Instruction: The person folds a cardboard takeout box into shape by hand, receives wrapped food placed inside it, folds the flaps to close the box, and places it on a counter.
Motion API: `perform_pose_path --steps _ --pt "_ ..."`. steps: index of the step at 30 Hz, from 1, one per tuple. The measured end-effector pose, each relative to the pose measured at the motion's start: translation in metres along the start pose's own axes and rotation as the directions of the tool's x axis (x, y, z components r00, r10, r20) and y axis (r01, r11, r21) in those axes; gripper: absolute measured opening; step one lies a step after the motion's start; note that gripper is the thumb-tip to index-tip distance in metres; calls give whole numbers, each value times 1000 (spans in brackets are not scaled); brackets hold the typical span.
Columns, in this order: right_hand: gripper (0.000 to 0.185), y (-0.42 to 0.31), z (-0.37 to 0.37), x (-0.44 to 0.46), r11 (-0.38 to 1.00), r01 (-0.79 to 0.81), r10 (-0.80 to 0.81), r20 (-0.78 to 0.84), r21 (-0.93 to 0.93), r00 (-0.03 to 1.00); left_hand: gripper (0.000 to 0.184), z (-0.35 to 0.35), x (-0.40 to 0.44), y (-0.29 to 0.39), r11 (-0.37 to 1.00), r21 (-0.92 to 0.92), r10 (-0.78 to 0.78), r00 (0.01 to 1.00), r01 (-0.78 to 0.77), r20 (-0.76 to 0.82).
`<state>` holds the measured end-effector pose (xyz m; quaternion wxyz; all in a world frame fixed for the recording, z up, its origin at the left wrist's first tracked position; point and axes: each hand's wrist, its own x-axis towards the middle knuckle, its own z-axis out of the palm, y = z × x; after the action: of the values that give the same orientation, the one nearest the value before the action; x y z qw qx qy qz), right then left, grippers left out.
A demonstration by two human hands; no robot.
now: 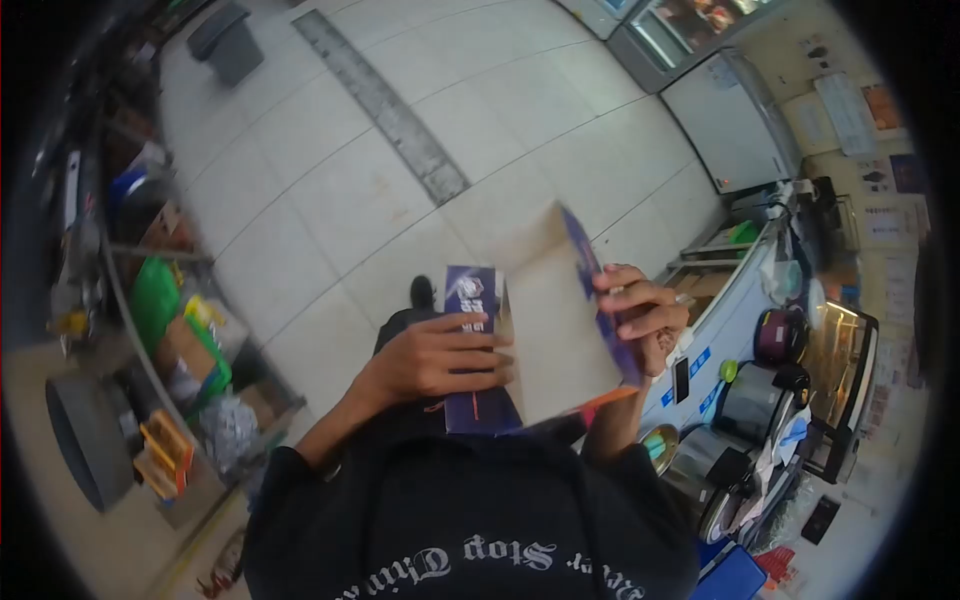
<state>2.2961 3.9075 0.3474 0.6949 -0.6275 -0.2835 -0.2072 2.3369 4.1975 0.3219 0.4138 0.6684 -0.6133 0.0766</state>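
Observation:
A purple cardboard box [555,335], open with its pale inside showing, is held in front of my chest. My left hand [435,358] lies across its left purple panel, which carries white print, with the fingers hooked over the edge into the box. On the opposite side, my right hand [645,315] grips the right purple wall, fingers on the outside near a raised flap. The far edge of the box is smeared by motion. Both thumbs are mostly hidden.
To the right runs a counter with rice cookers [750,400], a black phone [821,519] and a glass display case [845,370]. Shelves at left hold green bags [155,300] and cartons. A grey bin [228,45] and a floor drain [385,110] lie ahead.

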Motion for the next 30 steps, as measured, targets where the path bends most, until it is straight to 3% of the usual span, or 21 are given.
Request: perform_pose_path --steps 1,3,4,5,7,8,9,11,12,15,17,20,21,22,23,25,27,30 --pt "19 10 -15 16 1000 1 -2 -14 -28 1000 22 0 18 -26 1000 -19 25 1000 -25 3" --pt "19 22 -36 23 988 -14 -13 -170 -156 985 23 -1 49 -68 993 -33 118 981 -114 156" --pt "30 28 -38 33 955 -31 -41 -236 -294 971 23 2 65 -93 984 -45 177 965 -172 193" --pt "30 36 -41 39 945 -34 -62 -280 -325 958 23 0 82 -116 975 -78 222 950 -209 220" --pt "47 53 -48 45 951 -107 -68 -534 -291 843 23 2 115 -157 968 -42 251 935 -249 252" --pt "66 68 -57 42 922 -127 -121 -584 -366 803 24 5 135 -176 966 -39 256 934 -255 247" --pt "66 79 -68 41 912 -144 -135 -612 -385 779 24 10 153 -194 958 -77 287 921 -277 263" --pt "73 101 -92 45 881 -43 -317 -656 -471 685 23 23 189 -229 938 -110 346 891 -328 294" --pt "76 108 -101 61 861 6 -418 -703 -508 575 23 29 208 -239 929 -117 370 872 -351 321" --pt "72 110 -145 70 882 23 -432 -790 -470 436 21 47 270 -277 907 -184 417 873 -380 253" --pt "69 114 -184 87 816 -56 -529 -782 -575 330 19 70 306 -307 885 -258 447 863 -388 234" --pt "68 120 -245 96 805 29 -570 -758 -593 317 22 107 359 -342 790 -508 517 818 -343 251" --pt "68 124 -271 104 842 175 -539 -804 -510 253 22 118 378 -346 778 -517 537 804 -357 254" --pt "69 130 -288 112 843 326 -500 -846 -427 185 27 125 390 -348 738 -622 521 807 -261 279" --pt "69 133 -307 122 823 336 -527 -836 -457 154 32 133 405 -355 685 -710 511 802 -164 308" --pt "69 135 -338 143 797 292 -595 -772 -529 225 42 149 436 -386 680 -711 553 761 -177 339" --pt "69 132 -362 152 755 234 -653 -736 -612 180 47 157 475 -418 757 -632 429 856 -168 287" --pt "69 117 -398 166 692 168 -722 -669 -703 175 48 169 531 -452 717 -682 425 867 -147 261"
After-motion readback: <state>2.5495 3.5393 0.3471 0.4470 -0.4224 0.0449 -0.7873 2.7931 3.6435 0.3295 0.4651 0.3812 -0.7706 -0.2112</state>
